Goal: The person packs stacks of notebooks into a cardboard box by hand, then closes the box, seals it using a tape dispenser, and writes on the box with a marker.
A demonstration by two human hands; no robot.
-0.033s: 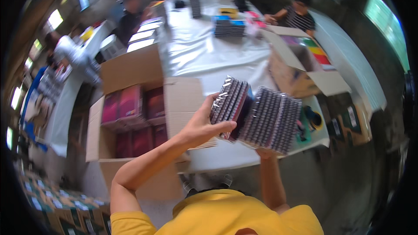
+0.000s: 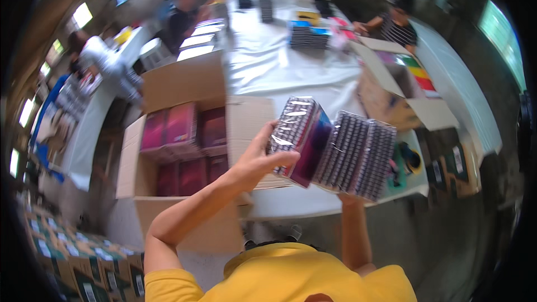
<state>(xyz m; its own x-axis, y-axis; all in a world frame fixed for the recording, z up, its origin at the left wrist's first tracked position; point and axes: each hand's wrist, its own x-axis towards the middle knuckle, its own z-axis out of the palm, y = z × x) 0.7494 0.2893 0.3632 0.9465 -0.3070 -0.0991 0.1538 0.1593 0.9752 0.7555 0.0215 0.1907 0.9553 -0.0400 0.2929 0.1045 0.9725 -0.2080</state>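
Between my hands are wrapped packs of spiral-bound notebooks, with the wire bindings facing up. My left hand [image 2: 262, 154] grips the left pack of notebooks [image 2: 291, 126] by its side, thumb across the near edge; the pack leans and shows a dark magenta cover. My right hand [image 2: 351, 197] is under the other notebooks [image 2: 355, 154], bearing them from below, and its fingers are mostly hidden. To the left stands an open cardboard box [image 2: 130, 154], with several magenta packs [image 2: 169, 130] inside.
A white-covered table [image 2: 254, 67] runs ahead. Another open carton [image 2: 386, 106] stands at right, near a tape dispenser [image 2: 411, 159]. Notebook stacks [image 2: 309, 38] sit farther back. Two people [image 2: 184, 14] [image 2: 397, 25] work along the table. Closed cartons [image 2: 84, 263] lie at lower left.
The left pack has tilted, so more of its magenta cover shows. The whole scene has shifted slightly to the right in the view. Both hands keep their hold.
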